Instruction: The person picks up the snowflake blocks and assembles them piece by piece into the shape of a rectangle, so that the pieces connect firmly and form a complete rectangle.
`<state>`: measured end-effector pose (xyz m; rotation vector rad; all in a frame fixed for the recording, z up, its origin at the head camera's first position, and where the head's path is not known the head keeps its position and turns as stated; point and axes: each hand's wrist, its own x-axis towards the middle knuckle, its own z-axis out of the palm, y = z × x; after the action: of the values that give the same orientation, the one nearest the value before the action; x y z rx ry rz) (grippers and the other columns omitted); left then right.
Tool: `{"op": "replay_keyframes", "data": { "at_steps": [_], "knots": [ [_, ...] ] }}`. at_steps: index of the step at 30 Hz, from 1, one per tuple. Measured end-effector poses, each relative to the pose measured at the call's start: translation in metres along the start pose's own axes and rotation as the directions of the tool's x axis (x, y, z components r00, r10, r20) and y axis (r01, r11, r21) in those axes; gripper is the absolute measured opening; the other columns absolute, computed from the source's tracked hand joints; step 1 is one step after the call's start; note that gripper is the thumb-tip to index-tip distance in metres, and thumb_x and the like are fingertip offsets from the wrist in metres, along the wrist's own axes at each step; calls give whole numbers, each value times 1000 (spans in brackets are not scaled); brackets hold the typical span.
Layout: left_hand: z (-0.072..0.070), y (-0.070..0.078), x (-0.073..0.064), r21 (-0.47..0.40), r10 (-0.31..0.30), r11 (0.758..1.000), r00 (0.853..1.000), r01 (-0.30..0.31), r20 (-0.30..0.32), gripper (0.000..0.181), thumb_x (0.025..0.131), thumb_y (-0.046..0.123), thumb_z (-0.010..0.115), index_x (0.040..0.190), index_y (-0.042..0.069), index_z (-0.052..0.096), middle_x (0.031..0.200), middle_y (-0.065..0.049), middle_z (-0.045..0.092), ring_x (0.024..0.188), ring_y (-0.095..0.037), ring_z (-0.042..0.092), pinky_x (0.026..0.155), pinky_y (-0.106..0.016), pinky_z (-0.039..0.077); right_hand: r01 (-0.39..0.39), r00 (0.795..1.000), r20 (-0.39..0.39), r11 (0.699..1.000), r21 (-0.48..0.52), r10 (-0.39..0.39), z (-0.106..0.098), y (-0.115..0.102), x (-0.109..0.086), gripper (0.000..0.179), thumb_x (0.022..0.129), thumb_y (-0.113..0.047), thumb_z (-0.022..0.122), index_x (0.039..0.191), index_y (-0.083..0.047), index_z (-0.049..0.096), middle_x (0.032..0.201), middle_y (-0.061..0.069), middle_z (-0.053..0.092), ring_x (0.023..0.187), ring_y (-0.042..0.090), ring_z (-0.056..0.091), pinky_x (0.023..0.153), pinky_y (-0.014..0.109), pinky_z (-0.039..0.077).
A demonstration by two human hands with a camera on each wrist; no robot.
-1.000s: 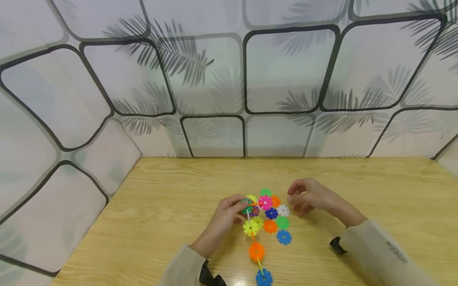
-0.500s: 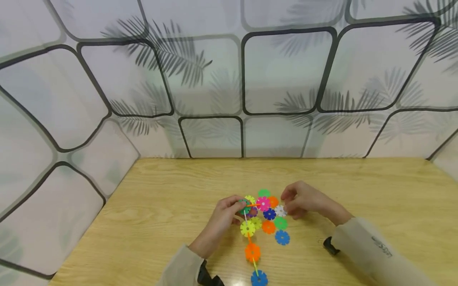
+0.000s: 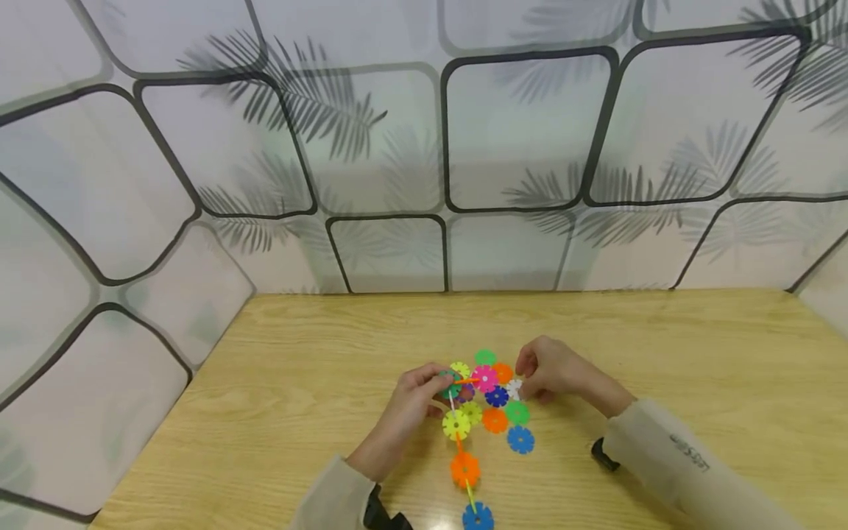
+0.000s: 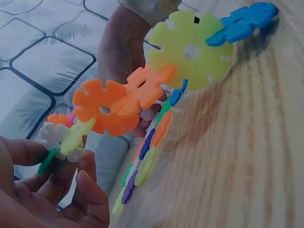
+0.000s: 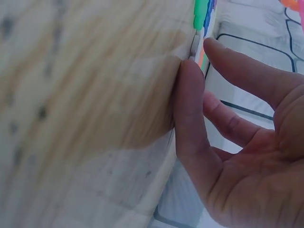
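My left hand (image 3: pixel 412 401) pinches a green snowflake disc (image 3: pixel 450 383) at one end of a linked chain. White, yellow, orange and blue discs run toward the near edge, with a yellow disc (image 3: pixel 456 425), an orange disc (image 3: pixel 465 470) and a blue disc (image 3: pixel 478 517) facing up. Beside the green disc, a pink disc (image 3: pixel 485 378) is joined by an orange one seen edge-on. My right hand (image 3: pixel 553 368) reaches a loose white disc (image 3: pixel 514 390) on the table. In the right wrist view its fingertips are right at that disc's edge (image 5: pixel 194 46), thumb and finger apart.
Several loose discs lie flat on the wooden table (image 3: pixel 318 353) between the hands, among them a dark blue disc (image 3: pixel 497 396), a light green disc (image 3: pixel 518 413) and a blue disc (image 3: pixel 520 439). A patterned wall (image 3: pixel 391 169) rises behind the table.
My right hand has moved left and its fingers have come to the white disc. The left hand keeps hold of the chain; the view has shifted slightly.
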<state>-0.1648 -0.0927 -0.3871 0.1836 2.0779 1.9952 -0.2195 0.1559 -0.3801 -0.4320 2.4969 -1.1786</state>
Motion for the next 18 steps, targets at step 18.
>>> {"op": "replay_keyframes", "data": {
  "at_steps": [18],
  "knots": [
    [1,0,0,-4,-1,1000,1000,1,27,24,106,16,51,106,-3,66,100,-15,75,77,-15,64,69,-29,48,10,999,-28,985,-174,-15,6,-7,-2,24,77,4,82,77,-3,60,69,5,57,51,12,51,51,27,49]
  ]
}}
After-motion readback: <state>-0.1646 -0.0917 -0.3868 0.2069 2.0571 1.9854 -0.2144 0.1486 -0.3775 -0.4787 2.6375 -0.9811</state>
